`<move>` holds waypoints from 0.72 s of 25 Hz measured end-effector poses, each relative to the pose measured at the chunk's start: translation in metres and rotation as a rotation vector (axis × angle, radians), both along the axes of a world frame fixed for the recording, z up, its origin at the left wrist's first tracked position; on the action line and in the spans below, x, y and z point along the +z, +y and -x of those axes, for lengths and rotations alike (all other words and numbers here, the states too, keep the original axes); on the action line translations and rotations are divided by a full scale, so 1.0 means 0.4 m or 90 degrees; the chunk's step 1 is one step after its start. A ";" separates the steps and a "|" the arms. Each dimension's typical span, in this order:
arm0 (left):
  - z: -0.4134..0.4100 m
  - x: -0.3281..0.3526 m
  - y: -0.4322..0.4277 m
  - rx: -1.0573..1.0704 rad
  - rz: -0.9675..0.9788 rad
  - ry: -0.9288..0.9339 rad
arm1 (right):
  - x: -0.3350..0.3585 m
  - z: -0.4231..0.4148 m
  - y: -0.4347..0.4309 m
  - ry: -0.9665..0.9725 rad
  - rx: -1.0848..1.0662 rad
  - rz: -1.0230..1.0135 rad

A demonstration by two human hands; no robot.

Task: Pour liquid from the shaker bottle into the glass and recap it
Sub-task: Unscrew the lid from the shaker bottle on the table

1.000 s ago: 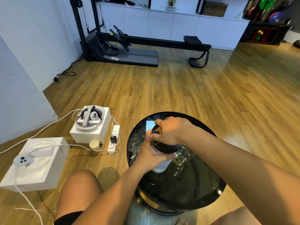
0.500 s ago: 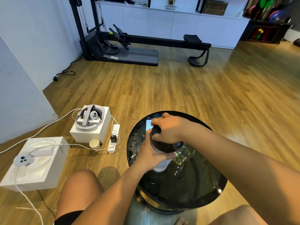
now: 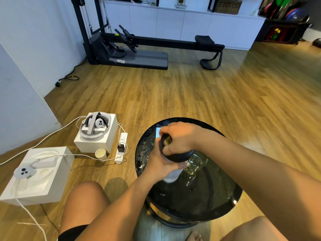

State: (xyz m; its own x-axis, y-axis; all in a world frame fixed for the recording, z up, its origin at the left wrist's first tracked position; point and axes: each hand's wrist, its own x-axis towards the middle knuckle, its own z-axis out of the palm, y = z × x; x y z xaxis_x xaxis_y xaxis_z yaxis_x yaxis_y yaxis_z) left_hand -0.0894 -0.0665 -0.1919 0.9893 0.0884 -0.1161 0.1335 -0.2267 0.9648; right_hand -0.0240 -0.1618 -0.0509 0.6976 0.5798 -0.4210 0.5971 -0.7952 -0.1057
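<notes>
The shaker bottle (image 3: 171, 176) stands upright on the round black glass table (image 3: 199, 206); only the pale lower body shows. My left hand (image 3: 159, 165) is wrapped around its body. My right hand (image 3: 180, 139) grips the wide black cap (image 3: 177, 156) from above, sitting on the bottle's top. A clear glass (image 3: 195, 163) holding some yellowish liquid stands just right of the bottle, touching or nearly touching the cap's edge.
A phone with a lit screen (image 3: 159, 133) lies at the table's far edge. On the floor left are two white boxes (image 3: 97, 138) (image 3: 34, 174) with headset gear, a power strip (image 3: 121, 146), cables and a paper cup (image 3: 101, 153). My knees flank the table.
My right hand has turned on the cap, its fingers shifting around the rim. The left hand and bottle stay in place.
</notes>
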 end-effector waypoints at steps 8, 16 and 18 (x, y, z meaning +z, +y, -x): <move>-0.005 -0.017 0.005 -0.008 0.010 0.005 | -0.045 0.010 -0.003 -0.088 -0.148 0.080; -0.013 -0.025 0.003 0.006 0.002 0.009 | 0.013 -0.008 -0.018 0.000 -0.008 -0.122; -0.014 -0.026 0.004 0.003 0.012 0.013 | -0.012 -0.002 -0.010 -0.096 -0.040 0.039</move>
State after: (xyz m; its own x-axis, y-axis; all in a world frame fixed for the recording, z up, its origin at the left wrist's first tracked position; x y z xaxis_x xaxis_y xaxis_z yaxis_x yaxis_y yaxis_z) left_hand -0.0840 -0.0649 -0.2021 0.9862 0.0913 -0.1384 0.1549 -0.2083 0.9657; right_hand -0.0233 -0.1657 -0.0558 0.7897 0.5096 -0.3416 0.5514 -0.8337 0.0310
